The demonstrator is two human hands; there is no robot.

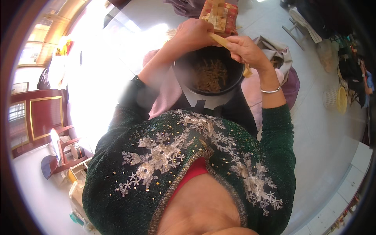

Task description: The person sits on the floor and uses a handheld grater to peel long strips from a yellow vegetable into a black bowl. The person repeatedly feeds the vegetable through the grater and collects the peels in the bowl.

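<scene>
My left hand (192, 30) and my right hand (246, 50) are raised over the far rim of a black tub (229, 85). A pale yellow flat strip (218, 40) runs between them, gripped by both. A yellow end piece (247, 71) sticks out below my right palm; whether it belongs to the same strip I cannot tell. Many short brown twisted pieces (213, 75) lie at the bottom of the tub. Just past my left hand, a wooden block or board (218, 22) rests on a red patterned cushion (232, 17). My left fingertips are partly hidden.
A grey cloth bag (283, 54) with brown pieces stands right of the tub. Pink cloth (166, 91) covers my left thigh. Farther right are a yellow-rimmed basket (340, 100) and a small stool (293, 32). A reddish wooden chair (63, 149) stands at the left.
</scene>
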